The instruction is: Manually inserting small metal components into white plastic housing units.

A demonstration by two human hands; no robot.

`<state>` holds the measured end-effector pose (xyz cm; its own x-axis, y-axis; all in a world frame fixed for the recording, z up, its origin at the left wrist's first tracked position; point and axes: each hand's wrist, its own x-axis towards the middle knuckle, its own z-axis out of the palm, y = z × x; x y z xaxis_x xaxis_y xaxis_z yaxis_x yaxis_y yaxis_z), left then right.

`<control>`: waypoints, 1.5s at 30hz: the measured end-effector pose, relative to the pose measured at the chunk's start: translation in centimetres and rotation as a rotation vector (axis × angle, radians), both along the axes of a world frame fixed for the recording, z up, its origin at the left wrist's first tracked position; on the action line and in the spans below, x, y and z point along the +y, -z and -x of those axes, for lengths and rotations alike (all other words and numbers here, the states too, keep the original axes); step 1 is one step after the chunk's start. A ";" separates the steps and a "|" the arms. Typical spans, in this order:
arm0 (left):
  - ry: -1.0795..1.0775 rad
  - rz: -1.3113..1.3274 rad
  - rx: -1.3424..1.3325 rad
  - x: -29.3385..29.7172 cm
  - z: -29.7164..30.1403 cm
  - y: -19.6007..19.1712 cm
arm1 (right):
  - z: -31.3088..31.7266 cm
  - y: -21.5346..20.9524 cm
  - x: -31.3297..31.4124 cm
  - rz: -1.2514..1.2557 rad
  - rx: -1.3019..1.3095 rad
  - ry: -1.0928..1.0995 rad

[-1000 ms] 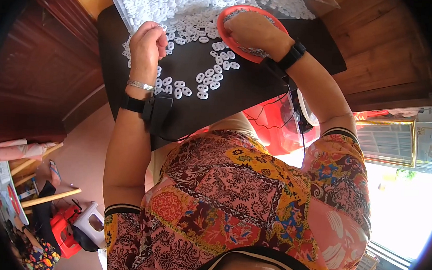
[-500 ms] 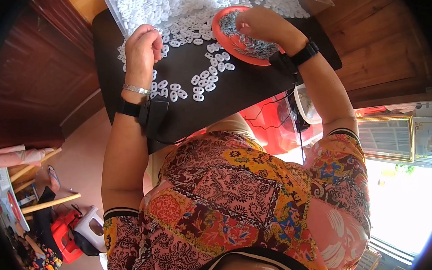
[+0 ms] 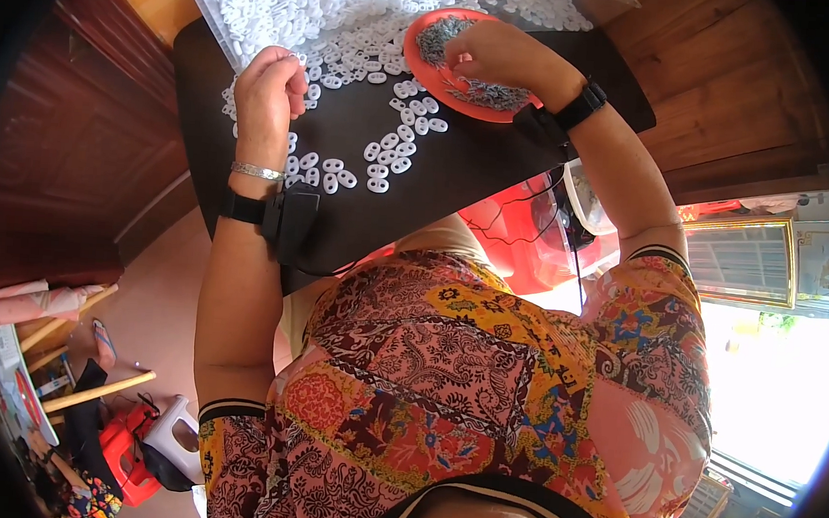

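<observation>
My left hand (image 3: 268,93) is closed in a pinch above the dark table. A white edge shows at its fingertips and looks like a small oval plastic piece with two holes, mostly hidden by the fingers. My right hand (image 3: 491,55) reaches into an orange-red plate (image 3: 422,68) of small grey metal pieces (image 3: 500,95), which look like screws. Its fingers are drawn together at the pile, and what they hold cannot be made out. Between the hands, loose white oval two-hole pieces (image 3: 387,158) lie in a curve on the table.
Behind the hands, a clear plastic bin (image 3: 202,4) holds a big heap of white pieces (image 3: 292,5), some spilling forward. The dark table (image 3: 408,211) ends close to my body. A thin black cable (image 3: 502,228) hangs near red plastic items under the right edge.
My right hand has shifted slightly left and down within the plate, its fingers drawing together among the grey pieces. The left hand stays in nearly the same place.
</observation>
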<state>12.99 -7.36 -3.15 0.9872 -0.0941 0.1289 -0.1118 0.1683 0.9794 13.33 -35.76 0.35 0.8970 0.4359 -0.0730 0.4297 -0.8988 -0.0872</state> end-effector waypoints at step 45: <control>0.073 0.090 0.093 0.0 0.3 0.0 | 1.2 -2.4 3.8 -0.599 -0.179 0.129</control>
<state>12.65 -7.39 -3.17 0.9863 -0.1581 0.0482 -0.0054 0.2602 0.9656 12.13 -31.98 2.73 0.9208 0.2426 0.3053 0.3757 -0.7620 -0.5275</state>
